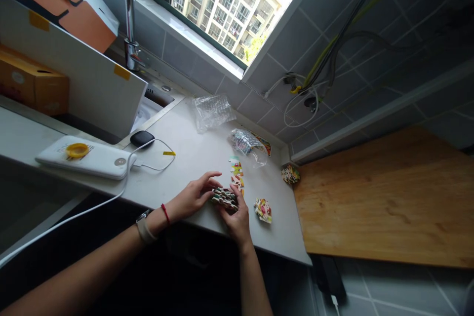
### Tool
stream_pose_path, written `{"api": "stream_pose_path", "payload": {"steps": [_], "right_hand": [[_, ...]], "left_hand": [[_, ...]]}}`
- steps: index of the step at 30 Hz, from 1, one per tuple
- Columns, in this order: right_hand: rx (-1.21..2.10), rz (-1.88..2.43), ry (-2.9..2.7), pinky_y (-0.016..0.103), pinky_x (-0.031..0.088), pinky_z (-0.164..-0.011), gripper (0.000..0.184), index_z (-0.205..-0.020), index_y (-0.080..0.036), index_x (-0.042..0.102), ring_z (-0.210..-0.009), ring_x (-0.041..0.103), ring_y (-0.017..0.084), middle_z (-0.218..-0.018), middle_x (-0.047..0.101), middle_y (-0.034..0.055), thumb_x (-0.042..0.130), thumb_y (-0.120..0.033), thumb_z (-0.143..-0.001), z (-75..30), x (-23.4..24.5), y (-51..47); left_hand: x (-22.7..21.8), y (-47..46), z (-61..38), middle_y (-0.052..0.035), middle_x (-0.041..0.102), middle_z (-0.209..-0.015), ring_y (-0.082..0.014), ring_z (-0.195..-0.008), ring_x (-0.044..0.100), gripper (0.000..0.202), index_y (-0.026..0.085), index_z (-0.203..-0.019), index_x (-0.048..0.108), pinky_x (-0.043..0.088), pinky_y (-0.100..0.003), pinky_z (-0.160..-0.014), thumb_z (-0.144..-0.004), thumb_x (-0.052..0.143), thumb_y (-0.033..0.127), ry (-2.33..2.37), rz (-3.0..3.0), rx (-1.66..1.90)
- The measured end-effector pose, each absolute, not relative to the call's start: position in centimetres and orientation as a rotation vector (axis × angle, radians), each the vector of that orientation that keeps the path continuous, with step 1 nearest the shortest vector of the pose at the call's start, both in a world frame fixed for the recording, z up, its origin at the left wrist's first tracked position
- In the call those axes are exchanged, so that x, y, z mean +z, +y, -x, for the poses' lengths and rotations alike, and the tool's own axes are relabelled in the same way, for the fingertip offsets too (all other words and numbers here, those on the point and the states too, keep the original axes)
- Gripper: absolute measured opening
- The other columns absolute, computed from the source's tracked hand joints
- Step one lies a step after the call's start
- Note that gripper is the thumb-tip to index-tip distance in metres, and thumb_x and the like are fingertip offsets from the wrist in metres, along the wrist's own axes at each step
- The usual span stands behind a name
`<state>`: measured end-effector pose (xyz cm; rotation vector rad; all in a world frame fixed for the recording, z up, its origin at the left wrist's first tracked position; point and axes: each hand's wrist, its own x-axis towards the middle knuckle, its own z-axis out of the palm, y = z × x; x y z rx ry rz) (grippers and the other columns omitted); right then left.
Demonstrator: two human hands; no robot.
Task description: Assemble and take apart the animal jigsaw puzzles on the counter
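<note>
Holding puzzle pieces (pixel 224 199), left hand (pixel 192 196), right hand (pixel 237 221)

Single view: head-worn camera, above and behind both hands, looking forward and down. Frame tilted, so table edges run diagonally. Fairly close: left hand (pixel 190 197) and right hand (pixel 237 222) sit low in middle of frame, around stack of puzzle pieces (pixel 224 198). Forearms enter from bottom edge. Table (pixel 200 158) fills view around hands. Beyond hands, tiled wall (pixel 370 24) and window (pixel 222 10). Faucet (pixel 129 19) far off, up-left of hands; wooden board (pixel 385 197) right of hands.
</note>
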<state>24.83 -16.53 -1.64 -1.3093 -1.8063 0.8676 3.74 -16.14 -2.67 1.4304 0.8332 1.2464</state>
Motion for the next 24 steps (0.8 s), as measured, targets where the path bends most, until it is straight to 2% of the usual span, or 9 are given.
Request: {"api": "stream_pose_path", "payload": {"steps": [5,12,19,24], "right_hand": [[0.921,1.263,-1.841,0.043,0.058,-0.105,0.067,-0.144,-0.026,0.058,-0.117,0.073,0.027,-0.130,0.073,0.0097,0.083,-0.035,-0.082,-24.80,-1.62,-16.59],[0.873,1.282,-1.888,0.045,0.056,-0.108,0.060,-0.138,-0.025,0.064,-0.117,0.072,0.028,-0.128,0.074,0.0102,0.085,-0.035,-0.082,-24.92,-1.68,-16.64],[0.861,1.259,-1.893,0.045,0.056,-0.107,0.056,-0.133,-0.026,0.066,-0.118,0.071,0.028,-0.127,0.075,0.0093,0.085,-0.034,-0.082,-24.85,-1.56,-16.64],[0.860,1.260,-1.893,0.044,0.056,-0.106,0.054,-0.133,-0.025,0.067,-0.118,0.071,0.027,-0.127,0.074,0.0093,0.084,-0.034,-0.082,-24.86,-1.51,-16.60]], "left_hand": [[-2.18,-16.29,-3.61,-0.0047,0.078,-0.107,-0.0183,-0.100,0.076,0.043,0.022,-0.135,0.055,0.060,-0.036,-0.097,-0.093,0.058,0.020,0.839,-1.454,1.254],[-2.36,-16.37,-3.57,-0.0020,0.076,-0.097,-0.0172,-0.093,0.075,0.039,0.021,-0.128,0.062,0.063,-0.032,-0.091,-0.089,0.064,0.021,0.892,-1.410,1.274],[-2.56,-16.34,-3.56,-0.0037,0.077,-0.099,-0.0173,-0.093,0.076,0.031,0.019,-0.120,0.068,0.065,-0.032,-0.087,-0.090,0.065,0.024,0.906,-1.395,1.286],[-2.47,-16.30,-3.52,-0.0059,0.079,-0.101,-0.0195,-0.094,0.077,0.024,0.019,-0.114,0.071,0.066,-0.033,-0.087,-0.095,0.059,0.028,0.944,-1.407,1.306]]}}
